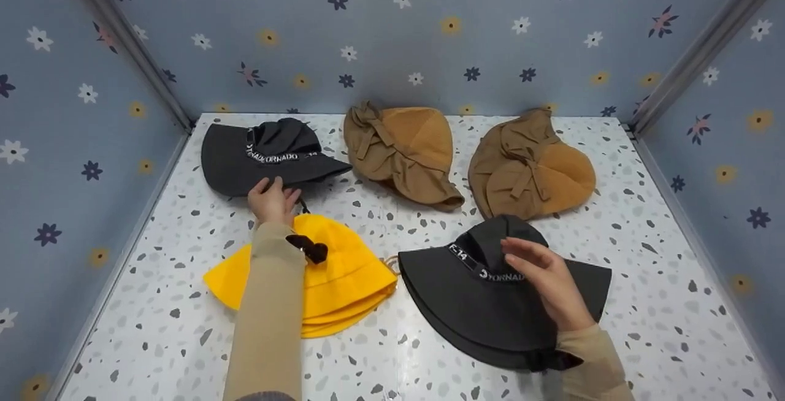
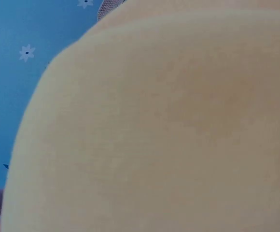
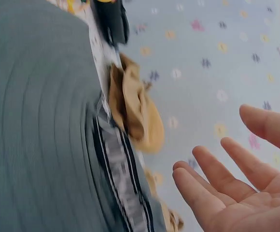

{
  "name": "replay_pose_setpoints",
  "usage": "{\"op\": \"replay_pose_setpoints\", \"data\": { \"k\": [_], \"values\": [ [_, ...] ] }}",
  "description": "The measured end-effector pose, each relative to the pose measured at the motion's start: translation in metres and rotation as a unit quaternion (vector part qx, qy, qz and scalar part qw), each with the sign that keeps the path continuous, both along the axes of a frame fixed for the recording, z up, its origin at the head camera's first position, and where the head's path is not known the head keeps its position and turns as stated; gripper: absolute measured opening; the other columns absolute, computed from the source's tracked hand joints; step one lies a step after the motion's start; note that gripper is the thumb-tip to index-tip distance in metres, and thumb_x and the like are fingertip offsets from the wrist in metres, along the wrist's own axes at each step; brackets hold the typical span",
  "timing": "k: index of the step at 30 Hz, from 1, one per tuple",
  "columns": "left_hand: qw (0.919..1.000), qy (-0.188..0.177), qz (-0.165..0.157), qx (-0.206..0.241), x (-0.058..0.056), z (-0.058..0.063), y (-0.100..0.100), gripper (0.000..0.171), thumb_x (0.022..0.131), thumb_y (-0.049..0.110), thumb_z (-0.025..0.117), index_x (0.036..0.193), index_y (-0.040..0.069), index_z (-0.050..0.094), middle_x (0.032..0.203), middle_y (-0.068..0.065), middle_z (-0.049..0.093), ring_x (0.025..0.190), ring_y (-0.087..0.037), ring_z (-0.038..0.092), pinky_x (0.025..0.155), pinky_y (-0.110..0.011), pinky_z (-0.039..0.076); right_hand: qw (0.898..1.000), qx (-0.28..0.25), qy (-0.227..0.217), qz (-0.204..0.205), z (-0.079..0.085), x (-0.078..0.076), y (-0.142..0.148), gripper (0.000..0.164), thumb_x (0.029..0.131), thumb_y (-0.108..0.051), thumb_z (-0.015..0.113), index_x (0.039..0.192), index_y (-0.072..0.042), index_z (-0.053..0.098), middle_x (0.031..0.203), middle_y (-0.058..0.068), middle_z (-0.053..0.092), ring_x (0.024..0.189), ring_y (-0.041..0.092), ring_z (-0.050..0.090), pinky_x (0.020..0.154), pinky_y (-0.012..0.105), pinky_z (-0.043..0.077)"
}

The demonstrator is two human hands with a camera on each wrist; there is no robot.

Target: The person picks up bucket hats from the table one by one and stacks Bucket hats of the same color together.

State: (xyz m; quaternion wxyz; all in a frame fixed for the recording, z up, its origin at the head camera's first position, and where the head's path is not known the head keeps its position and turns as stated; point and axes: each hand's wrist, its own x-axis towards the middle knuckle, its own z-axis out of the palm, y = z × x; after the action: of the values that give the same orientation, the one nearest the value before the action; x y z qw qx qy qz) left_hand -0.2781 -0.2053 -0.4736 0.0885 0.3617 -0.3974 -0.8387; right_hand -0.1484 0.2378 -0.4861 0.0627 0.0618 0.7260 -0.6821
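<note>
A dark grey bucket hat (image 1: 276, 174) with a lettered band lies at the back left. My left hand (image 1: 274, 202) is at its front brim, fingers loosely bent; whether they touch it is unclear. Under my left forearm is a yellow bucket hat (image 1: 343, 278), partly covered by the sleeve. Another dark grey hat (image 1: 466, 303), banded "F-14" and "TORNADO", lies at the front right. Over its crown my right hand (image 1: 549, 278) hovers with nothing in it; the right wrist view shows its fingers (image 3: 222, 179) spread apart. Beige sleeve fabric (image 2: 145, 125) fills most of the left wrist view.
Two brown hats with tan crowns and bows, one at the back middle (image 1: 423, 137) and one at the back right (image 1: 570, 177), lie on the white speckled table (image 1: 662, 327). Blue flowered panels (image 1: 398, 39) enclose its back and sides.
</note>
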Motion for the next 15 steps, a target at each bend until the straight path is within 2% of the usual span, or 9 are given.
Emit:
{"op": "replay_pose_setpoints", "data": {
  "k": [3, 5, 7, 9, 11, 14, 15],
  "values": [
    [0.9992, 0.027, 0.027, 0.014, 0.005, 0.003, 0.005, 0.07, 0.099, -0.001, 0.05, 0.156, 0.024, 0.017, 0.157, -0.016, 0.029, 0.134, -0.035, 0.049, 0.102, -0.038, 0.053, 0.999, -0.024, -0.003, 0.022, -0.002, -0.007, -0.017, 0.045, 0.093, -0.004, 0.065, 0.135, 0.007, 0.054, 0.126, 0.007, 0.067, 0.112, 0.008, 0.063, 0.096, 0.021, 0.05],
    [0.9963, 0.054, 0.051, 0.043, 0.006, 0.003, 0.009, 0.086, 0.097, -0.007, 0.051, 0.156, 0.033, 0.003, 0.16, -0.015, 0.02, 0.133, -0.036, 0.049, 0.099, -0.039, 0.055, 0.999, -0.044, -0.002, 0.027, -0.004, -0.011, -0.028, 0.045, 0.094, -0.002, 0.064, 0.136, 0.008, 0.052, 0.128, 0.012, 0.065, 0.112, 0.01, 0.064, 0.096, 0.023, 0.052],
    [0.9924, 0.076, 0.06, 0.077, 0.006, 0.001, 0.014, 0.101, 0.095, -0.01, 0.051, 0.154, 0.039, -0.014, 0.16, -0.014, 0.018, 0.131, -0.033, 0.05, 0.096, -0.037, 0.056, 0.998, -0.065, 0.003, 0.021, -0.006, -0.015, -0.038, 0.045, 0.094, -0.001, 0.062, 0.136, 0.009, 0.051, 0.127, 0.017, 0.065, 0.111, 0.012, 0.066, 0.096, 0.027, 0.054],
    [0.9887, 0.089, 0.061, 0.104, 0.005, -0.002, 0.018, 0.103, 0.094, -0.01, 0.052, 0.154, 0.038, -0.017, 0.155, -0.013, 0.024, 0.122, -0.03, 0.053, 0.095, -0.036, 0.056, 0.996, -0.083, 0.011, 0.014, -0.009, -0.018, -0.048, 0.042, 0.095, -0.001, 0.06, 0.135, 0.009, 0.051, 0.127, 0.021, 0.064, 0.111, 0.017, 0.067, 0.096, 0.031, 0.055],
    [0.9859, 0.095, 0.048, 0.129, 0.003, -0.005, 0.022, 0.102, 0.095, -0.007, 0.053, 0.155, 0.035, -0.018, 0.151, -0.011, 0.03, 0.119, -0.026, 0.054, 0.095, -0.033, 0.056, 0.995, -0.096, 0.02, 0.006, -0.011, -0.02, -0.057, 0.039, 0.096, -0.001, 0.058, 0.134, 0.008, 0.052, 0.126, 0.023, 0.064, 0.11, 0.021, 0.068, 0.095, 0.034, 0.056],
    [0.9842, 0.107, 0.027, 0.139, 0.001, -0.01, 0.028, 0.099, 0.095, -0.005, 0.053, 0.157, 0.033, -0.014, 0.153, -0.009, 0.029, 0.123, -0.025, 0.053, 0.096, -0.033, 0.056, 0.994, -0.104, 0.023, 0.007, -0.012, -0.024, -0.069, 0.037, 0.098, -0.004, 0.057, 0.134, 0.006, 0.052, 0.125, 0.022, 0.065, 0.11, 0.026, 0.067, 0.094, 0.035, 0.057],
    [0.9833, 0.11, 0.021, 0.143, 0.001, -0.011, 0.03, 0.102, 0.095, -0.004, 0.053, 0.156, 0.037, -0.017, 0.157, -0.007, 0.025, 0.128, -0.024, 0.051, 0.096, -0.033, 0.056, 0.994, -0.107, 0.022, 0.006, -0.012, -0.024, -0.073, 0.037, 0.099, -0.005, 0.056, 0.134, 0.005, 0.052, 0.124, 0.021, 0.065, 0.11, 0.026, 0.067, 0.093, 0.035, 0.057]
  ]
}}
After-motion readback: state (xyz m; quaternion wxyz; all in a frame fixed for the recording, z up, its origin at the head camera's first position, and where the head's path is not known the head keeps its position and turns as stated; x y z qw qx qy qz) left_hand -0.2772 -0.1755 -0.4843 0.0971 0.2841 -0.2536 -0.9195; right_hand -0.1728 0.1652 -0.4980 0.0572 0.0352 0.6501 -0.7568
